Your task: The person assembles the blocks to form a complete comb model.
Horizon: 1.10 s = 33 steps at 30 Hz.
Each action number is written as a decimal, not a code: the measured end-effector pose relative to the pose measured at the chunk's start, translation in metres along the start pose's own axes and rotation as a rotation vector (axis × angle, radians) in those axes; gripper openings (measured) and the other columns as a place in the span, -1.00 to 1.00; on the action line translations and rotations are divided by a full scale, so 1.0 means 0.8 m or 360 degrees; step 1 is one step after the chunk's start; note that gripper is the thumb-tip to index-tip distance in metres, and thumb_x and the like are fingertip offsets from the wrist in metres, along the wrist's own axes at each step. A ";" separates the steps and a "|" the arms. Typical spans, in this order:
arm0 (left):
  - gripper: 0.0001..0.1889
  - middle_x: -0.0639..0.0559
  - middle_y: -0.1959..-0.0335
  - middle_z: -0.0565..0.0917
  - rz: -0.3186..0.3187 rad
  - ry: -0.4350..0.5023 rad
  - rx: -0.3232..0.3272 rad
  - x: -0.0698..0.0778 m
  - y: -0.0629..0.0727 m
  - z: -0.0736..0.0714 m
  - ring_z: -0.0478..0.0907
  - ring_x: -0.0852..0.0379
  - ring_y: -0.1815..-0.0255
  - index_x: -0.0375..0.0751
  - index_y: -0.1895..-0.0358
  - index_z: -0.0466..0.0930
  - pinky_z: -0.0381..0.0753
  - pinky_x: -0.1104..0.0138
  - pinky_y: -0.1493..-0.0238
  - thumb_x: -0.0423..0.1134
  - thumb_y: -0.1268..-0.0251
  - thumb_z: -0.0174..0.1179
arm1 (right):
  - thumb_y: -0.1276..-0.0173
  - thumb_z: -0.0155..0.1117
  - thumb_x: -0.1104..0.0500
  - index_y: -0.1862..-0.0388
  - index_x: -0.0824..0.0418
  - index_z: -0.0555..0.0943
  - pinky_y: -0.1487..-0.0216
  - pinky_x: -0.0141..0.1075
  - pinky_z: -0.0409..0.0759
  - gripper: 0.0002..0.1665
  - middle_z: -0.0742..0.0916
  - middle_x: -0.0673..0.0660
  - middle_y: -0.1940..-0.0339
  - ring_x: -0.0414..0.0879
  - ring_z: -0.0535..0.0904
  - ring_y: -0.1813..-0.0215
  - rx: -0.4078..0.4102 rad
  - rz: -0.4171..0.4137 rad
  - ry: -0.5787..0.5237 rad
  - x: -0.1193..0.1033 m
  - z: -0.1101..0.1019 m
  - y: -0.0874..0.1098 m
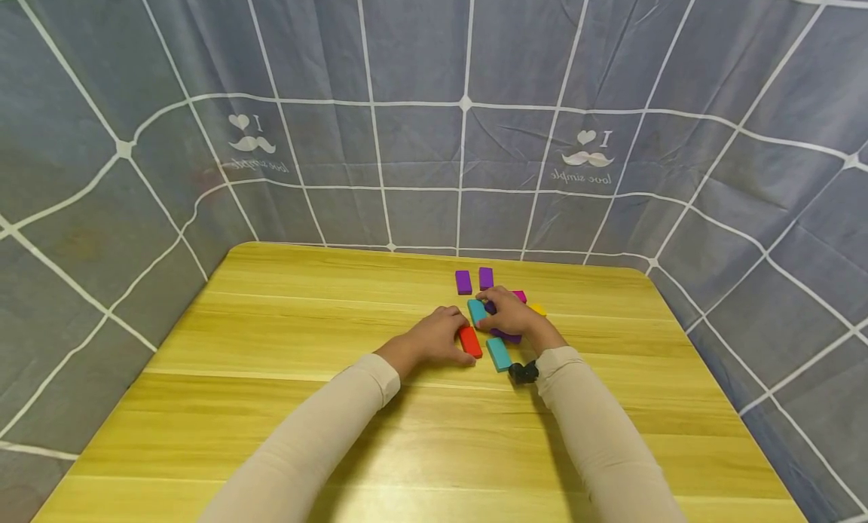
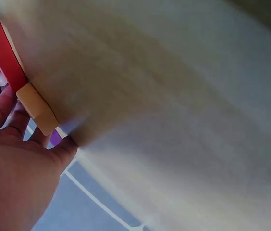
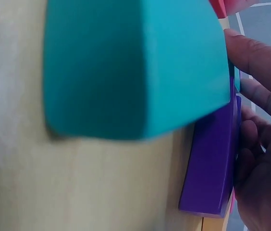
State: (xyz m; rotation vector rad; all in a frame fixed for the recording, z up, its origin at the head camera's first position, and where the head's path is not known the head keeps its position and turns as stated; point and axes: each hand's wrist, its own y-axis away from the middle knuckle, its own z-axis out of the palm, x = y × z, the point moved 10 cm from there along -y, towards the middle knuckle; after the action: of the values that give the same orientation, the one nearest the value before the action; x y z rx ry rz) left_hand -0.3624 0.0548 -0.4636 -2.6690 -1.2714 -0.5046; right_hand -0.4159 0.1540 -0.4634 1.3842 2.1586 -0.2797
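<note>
In the head view, my left hand grips a red block at its two ends, thumb at the near end. An orange block lies against the red one under the left fingers, visible only in the left wrist view. My right hand holds a teal block between thumb and index finger, beyond the red block. Under the right hand lies a purple block, partly covered. A second teal block lies nearer the body, large in the right wrist view.
Two purple blocks lie toward the table's far edge. Magenta and yellow blocks show partly behind the right hand. A black wrist camera hangs below the right wrist. Grey checked curtains surround the wooden table.
</note>
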 end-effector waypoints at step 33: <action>-0.38 0.03 -0.02 0.55 0.0045 0.0280 0.0084 -0.011 0.010 -0.024 0.42 0.08 -0.06 -0.23 -0.20 0.57 0.46 0.29 -0.17 0.05 -0.13 0.42 | -0.32 0.40 0.08 -0.45 0.27 0.39 -0.41 0.13 0.26 -0.23 0.49 0.31 -0.38 0.25 0.34 -0.38 0.0035 0.0058 -0.0036 0.007 0.002 0.002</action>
State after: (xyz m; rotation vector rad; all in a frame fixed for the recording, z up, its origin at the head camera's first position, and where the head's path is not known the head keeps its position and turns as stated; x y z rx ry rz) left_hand -0.3661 0.0379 -0.4488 -2.5320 -1.1789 -0.6754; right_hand -0.4155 0.1582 -0.4680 1.4240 2.1160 -0.3045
